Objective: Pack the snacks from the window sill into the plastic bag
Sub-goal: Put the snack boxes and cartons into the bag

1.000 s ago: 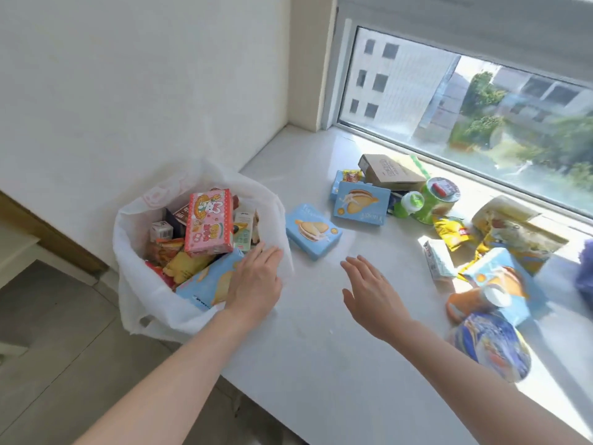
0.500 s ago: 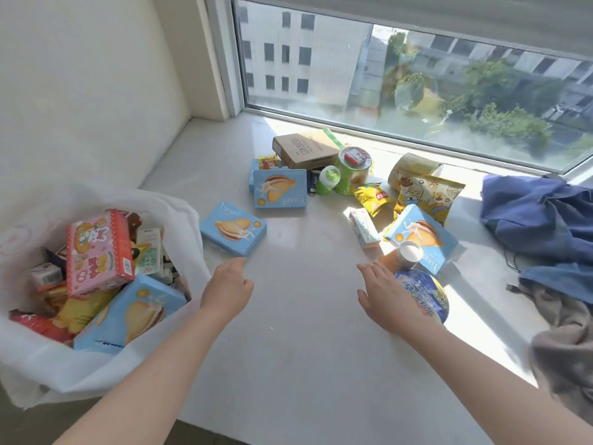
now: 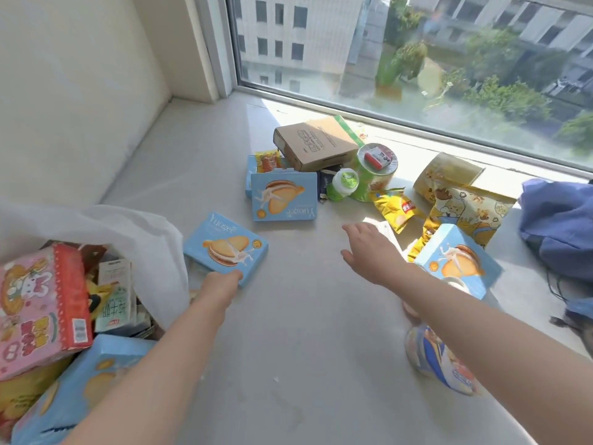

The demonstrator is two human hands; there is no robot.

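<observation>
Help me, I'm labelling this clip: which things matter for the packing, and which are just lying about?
Job: plastic bag, blue biscuit boxes, brown box, green tub, yellow pouches, both hands.
Lying about: blue cloth.

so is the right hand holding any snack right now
No, the right hand hovers open and empty over the window sill, while the left hand touches the nearest blue biscuit box.

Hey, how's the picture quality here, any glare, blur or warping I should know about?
Head view: hard sunlight through the window washes out the sill near the yellow bags; wide-angle lens bends the window frame; the right hand looks slightly soft, and the pink box stays readable.
</observation>
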